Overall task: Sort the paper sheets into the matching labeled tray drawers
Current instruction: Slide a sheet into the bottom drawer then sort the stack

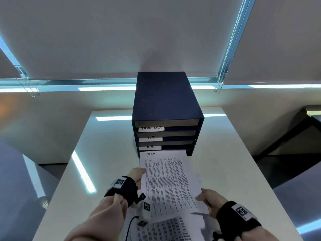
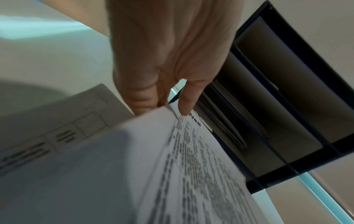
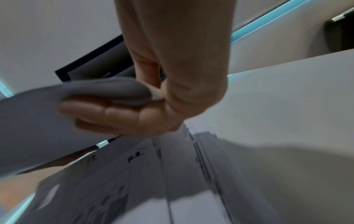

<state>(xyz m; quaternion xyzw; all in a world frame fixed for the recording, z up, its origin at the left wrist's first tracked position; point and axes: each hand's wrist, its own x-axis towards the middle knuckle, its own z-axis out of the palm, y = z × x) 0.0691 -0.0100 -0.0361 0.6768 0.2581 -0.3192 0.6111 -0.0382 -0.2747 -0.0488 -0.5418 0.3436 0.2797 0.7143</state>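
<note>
A dark blue tray cabinet [image 1: 166, 101] stands on the white table [image 1: 225, 153], with drawers labelled TASK LIST [image 1: 151, 128], I.T [image 1: 150, 137] and H.R. [image 1: 150, 146]. A printed sheet headed ADMIN [image 1: 166, 181] is held in front of the bottom slot, its far edge at the cabinet's base. My left hand [image 1: 139, 176] pinches its left edge [image 2: 164, 109]. My right hand [image 1: 208, 199] grips its near right corner, thumb above and fingers [image 3: 99, 112] beneath the curled paper [image 3: 57, 109]. More printed sheets [image 1: 166, 230] lie on the table near me, some marked H.R. [image 3: 135, 157].
A black cable [image 1: 130, 225] runs from my left wrist over the near sheets. Window blinds with bead chains [image 1: 224, 66] hang behind the cabinet. A dark desk [image 1: 295, 129] stands at the far right. The table's edges drop off left and right.
</note>
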